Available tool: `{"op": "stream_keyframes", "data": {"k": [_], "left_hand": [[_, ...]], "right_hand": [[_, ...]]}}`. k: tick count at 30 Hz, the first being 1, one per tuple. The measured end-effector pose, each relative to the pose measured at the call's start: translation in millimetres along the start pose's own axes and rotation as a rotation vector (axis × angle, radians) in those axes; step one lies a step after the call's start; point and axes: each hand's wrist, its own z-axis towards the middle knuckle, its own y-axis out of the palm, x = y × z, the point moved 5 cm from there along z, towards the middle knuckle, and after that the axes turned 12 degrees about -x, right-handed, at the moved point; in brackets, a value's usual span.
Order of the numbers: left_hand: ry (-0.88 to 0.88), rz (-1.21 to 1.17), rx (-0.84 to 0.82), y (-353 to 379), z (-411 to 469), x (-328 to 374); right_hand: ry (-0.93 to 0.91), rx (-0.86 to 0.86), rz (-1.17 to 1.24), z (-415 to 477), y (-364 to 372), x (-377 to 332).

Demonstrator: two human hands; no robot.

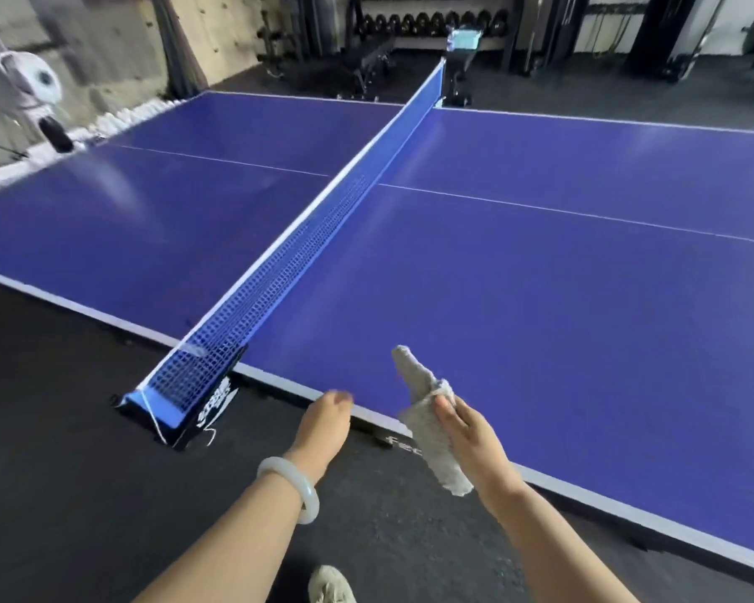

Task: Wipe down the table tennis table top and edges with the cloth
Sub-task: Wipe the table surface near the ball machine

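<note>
While the right hand [471,437] hangs over the near edge of the blue table [540,298], its fingers [451,413] are pinching a grey cloth [427,411] around the middle. One end of the cloth pokes up over the tabletop and the other end dangles down past the edge, so it's basically right at the rim, a bit to the right of the net [297,263]. I can't tell if it's actually touching the surface. The left hand [327,422] is just beside the same edge, between the cloth and the net clamp [183,415]. Its fingers look curled downward, but they're blurred, so I honestly can't tell whether they're gripping the rim or just hovering there. There's a white bangle [297,485] on that wrist. A light shoe [329,583] shows at the bottom on the dark floor [62,428]. At the far left end of the table there's a white ball machine [31,84], pretty blurry, and a dumbbell rack [432,21] stands against the back wall, well apart from the table.
</note>
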Motion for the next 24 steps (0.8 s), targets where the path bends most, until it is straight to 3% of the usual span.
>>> {"op": "stream_keyframes", "data": {"k": [2,5,7,9,11,12,14,16,19,21,24], "left_hand": [[-0.091,-0.358,-0.089,0,-22,-4],[-0.057,-1.037,-0.431,9,-54,6],[-0.039,-1.259,-0.392,-15,-72,-3],[-0.015,-1.332,-0.158,-59,-84,-34],[-0.048,-1.308,0.045,-97,-93,-70],[-0.077,-1.271,0.075,-111,-96,-83],[-0.064,-1.315,-0.053,-131,-101,-95],[0.001,-1.364,-0.103,-162,-109,-110],[0.041,-1.372,0.106,-233,-122,-160],[-0.002,-1.277,0.225,-277,-132,-191],[-0.053,-1.084,0.190,-327,-136,-222]], "right_hand": [[-0.064,-0.021,-0.150,2,34,-16],[-0.136,-0.111,-0.431,15,94,-17],[-0.007,-0.142,-0.631,27,116,-2],[0.122,-0.061,-0.659,37,130,-2],[0.013,-0.045,-0.519,42,168,-21],[-0.071,-0.121,-0.502,44,198,-30],[-0.185,-0.296,-0.611,45,265,-36],[-0.132,-0.294,-0.695,52,306,-36],[-0.209,-0.124,-0.723,68,353,-62],[-0.131,-0.186,-0.608,76,396,-73],[-0.032,-0.268,-0.468,96,464,-78]]}}
